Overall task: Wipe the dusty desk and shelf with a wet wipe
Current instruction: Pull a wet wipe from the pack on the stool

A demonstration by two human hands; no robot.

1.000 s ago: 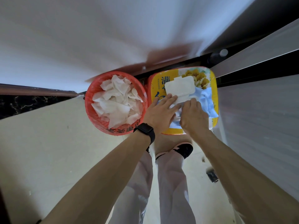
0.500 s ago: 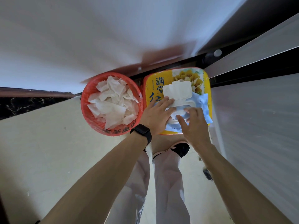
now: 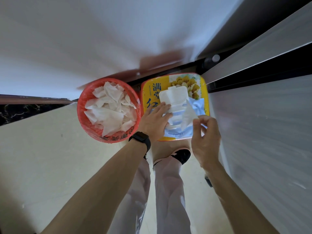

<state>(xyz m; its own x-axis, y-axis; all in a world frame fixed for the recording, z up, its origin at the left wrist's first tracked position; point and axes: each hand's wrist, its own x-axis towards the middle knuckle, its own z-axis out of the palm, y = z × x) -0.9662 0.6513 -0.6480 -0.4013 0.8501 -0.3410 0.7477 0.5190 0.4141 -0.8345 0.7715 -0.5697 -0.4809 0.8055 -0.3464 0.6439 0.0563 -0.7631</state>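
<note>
A white wall (image 3: 84,39) fills the far part of the view. A pale tiled floor (image 3: 42,157) lies below it, and a grey panelled surface (image 3: 261,132) runs down the right side.

A round red basket (image 3: 81,114) stands on the floor at centre left, filled with crumpled white tissues (image 3: 109,108). Just to its right, and touching or nearly touching it, sits a yellow box (image 3: 148,92) printed with blue characters and a flower picture.

A blue-and-white wipe pack (image 3: 197,105) lies on top of the box. Its white flip lid (image 3: 173,96) is open and folded back toward the far side.

The person's legs, in light trousers (image 3: 168,191), stand near the box. One black-and-pink shoe (image 3: 181,155) is visible just short of the box's near edge.

The left hand (image 3: 154,122) lies flat on the left part of the pack, fingers extended and pressing down, with the fingertips at the near edge of the lid. It grips nothing. A black watch (image 3: 141,140) is on its wrist.

The right hand (image 3: 206,139) is over the near right corner of the box, its fingers curled. Thumb and forefinger pinch the right end of the wet wipe (image 3: 187,118).

The wipe runs from the pack's opening, just right of the left fingertips, to the pinch. It lies between the two hands, above the pack, with its other end at the opening. Whether that end is clear of the opening cannot be told.
</note>
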